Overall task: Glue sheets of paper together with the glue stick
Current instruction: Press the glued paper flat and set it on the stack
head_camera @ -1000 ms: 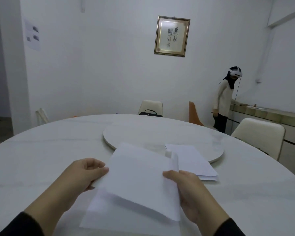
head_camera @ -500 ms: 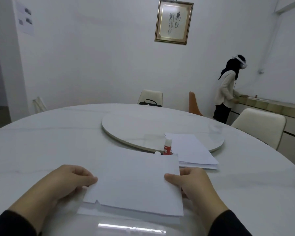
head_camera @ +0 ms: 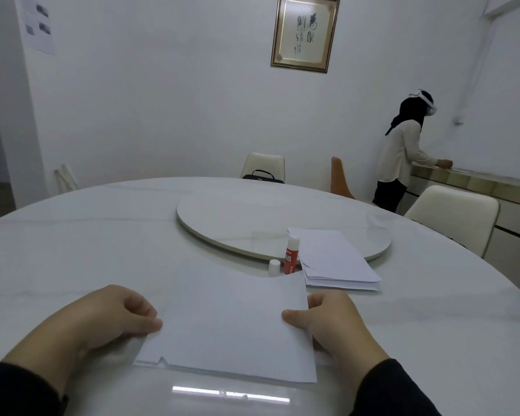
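A white sheet of paper (head_camera: 231, 322) lies flat on the round white table (head_camera: 72, 250), over another sheet whose edge shows along its near side. My left hand (head_camera: 108, 319) pinches its left edge and my right hand (head_camera: 330, 325) grips its right edge. Beyond the sheet stands an uncapped red and white glue stick (head_camera: 291, 256), with its white cap (head_camera: 274, 267) just to its left. A stack of white paper (head_camera: 333, 259) rests to the right of the glue stick, partly on the turntable.
A round white turntable (head_camera: 252, 220) sits mid-table. Cream chairs stand at the far side (head_camera: 263, 165) and at the right (head_camera: 454, 217). Another person (head_camera: 403, 154) stands at a counter by the right wall.
The top sheet, held raised and tilted a second ago, has come down flat onto the sheet under it. Both hands stayed on its side edges. The glue stick has come into sight.
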The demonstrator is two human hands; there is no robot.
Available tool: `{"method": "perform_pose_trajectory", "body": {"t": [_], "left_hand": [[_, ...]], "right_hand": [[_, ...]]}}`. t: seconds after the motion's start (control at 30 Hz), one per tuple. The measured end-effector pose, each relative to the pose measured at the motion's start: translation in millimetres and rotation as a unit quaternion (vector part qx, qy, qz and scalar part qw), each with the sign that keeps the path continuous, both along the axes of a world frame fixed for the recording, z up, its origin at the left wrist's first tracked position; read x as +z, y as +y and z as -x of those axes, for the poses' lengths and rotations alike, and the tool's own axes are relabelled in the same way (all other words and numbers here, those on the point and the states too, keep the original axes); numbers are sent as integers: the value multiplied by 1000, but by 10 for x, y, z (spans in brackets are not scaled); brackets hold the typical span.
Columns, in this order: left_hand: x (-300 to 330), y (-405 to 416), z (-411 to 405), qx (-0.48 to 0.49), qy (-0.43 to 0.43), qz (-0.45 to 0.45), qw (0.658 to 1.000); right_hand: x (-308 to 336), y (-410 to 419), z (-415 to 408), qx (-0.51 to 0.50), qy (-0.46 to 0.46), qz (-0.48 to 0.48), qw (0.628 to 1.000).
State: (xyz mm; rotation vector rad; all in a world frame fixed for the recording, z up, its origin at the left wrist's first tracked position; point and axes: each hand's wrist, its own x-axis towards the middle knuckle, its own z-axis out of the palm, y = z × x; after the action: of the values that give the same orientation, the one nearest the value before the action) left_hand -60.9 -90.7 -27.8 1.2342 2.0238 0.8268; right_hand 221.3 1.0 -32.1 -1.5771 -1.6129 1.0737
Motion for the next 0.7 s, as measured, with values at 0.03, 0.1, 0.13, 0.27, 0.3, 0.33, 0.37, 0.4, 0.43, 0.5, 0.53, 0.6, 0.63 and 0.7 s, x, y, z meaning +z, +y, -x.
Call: {"method": "perform_pose_trajectory", "body": {"t": [0.03, 0.1, 0.13, 0.27, 0.3, 0.33, 0.37, 0.4, 0.43, 0.5, 0.53, 0.6, 0.63, 0.7], "left_hand": [[1, 0, 5, -6, 9, 3, 1000], [5, 0, 10, -16, 23, 10, 1000], [5, 1, 9, -18, 30, 13, 999], [-4, 7, -3, -16, 40, 13, 999], [-6, 10, -5, -17, 40, 13, 999], [-9, 12, -4, -20, 42, 12, 999], [-14, 15, -2, -24, 47, 13, 999], [-15, 17, 2, -28, 52, 14, 998], [-17, 21, 4, -32, 58, 15, 998], [-21, 26, 11, -38, 66, 15, 997], [-24, 28, 14, -40, 68, 15, 997], [-30, 33, 19, -45, 73, 14, 996], [-33, 35, 21, -48, 75, 14, 996], [-37, 37, 25, -49, 76, 14, 996]], "right_hand": [[-8, 3, -1, 3, -2, -1, 1000], [-16, 8, 2, 4, -4, 0, 1000], [-17, 10, 3, 1, -9, 1, 1000], [-8, 9, 21, -3, -32, -3, 999], [-8, 9, 22, -2, -37, -6, 999], [-10, 11, 22, -2, -42, -7, 999], [-13, 13, 21, -3, -46, -9, 999], [-12, 14, 21, -3, -48, -10, 999], [-10, 14, 22, -3, -50, -9, 999], [0, 4, 29, -4, -60, -7, 998], [0, 1, 30, -4, -62, -7, 998], [-8, 5, 30, -4, -57, -7, 998], [-12, 8, 28, -3, -56, -7, 998], [-14, 13, 25, -2, -61, -9, 998]]}}
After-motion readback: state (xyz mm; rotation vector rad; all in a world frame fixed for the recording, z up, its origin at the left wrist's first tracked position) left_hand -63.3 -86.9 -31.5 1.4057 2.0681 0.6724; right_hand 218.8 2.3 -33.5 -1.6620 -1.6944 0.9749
